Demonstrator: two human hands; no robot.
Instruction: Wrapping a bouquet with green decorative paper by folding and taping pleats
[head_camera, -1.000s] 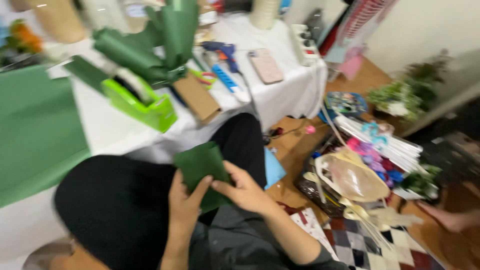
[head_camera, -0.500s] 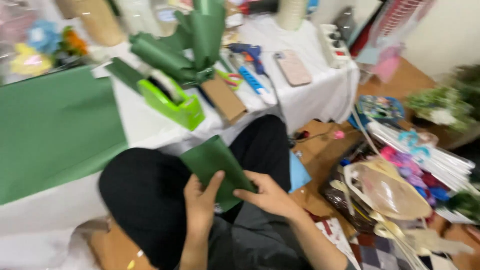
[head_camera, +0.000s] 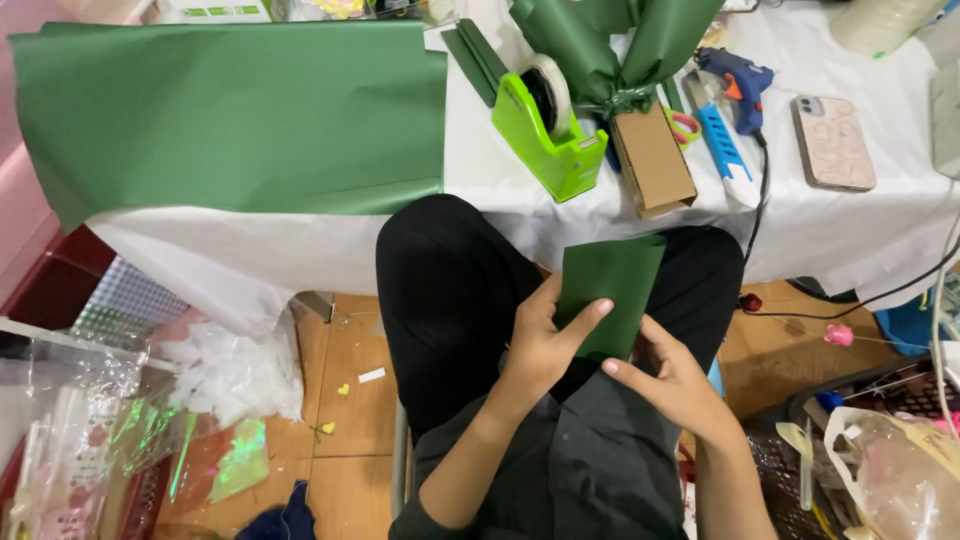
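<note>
folded green paper held between two hands over the lap

the small green paper piece (head_camera: 610, 290) sits above the person's lap, just below the table (head_camera: 480, 180) edge. its long axis runs from about 6 o'clock to 12 o'clock, tilted slightly toward 1 o'clock. the left hand (head_camera: 545, 340) lies at 8 o'clock of the piece, thumb behind its left edge and index finger laid across its front face, so the fingers are closed in a pinch on the paper. the right hand (head_camera: 675, 375) lies at 5 o'clock of the piece; its fingers curl at the lower right corner, touching the paper, though how firmly they grip cannot be told. the left hand covers more of the sheet and is the nearer to its middle.

on the table, at 12 o'clock of the hands, stand a lime green tape dispenser (head_camera: 548, 125), a brown cardboard box (head_camera: 652, 160) and a wrapped green bundle (head_camera: 610, 45). a large green sheet (head_camera: 230, 110) lies at 10 o'clock, a blue glue gun (head_camera: 738, 80) and a phone (head_camera: 833, 142) at 1 o'clock.
</note>
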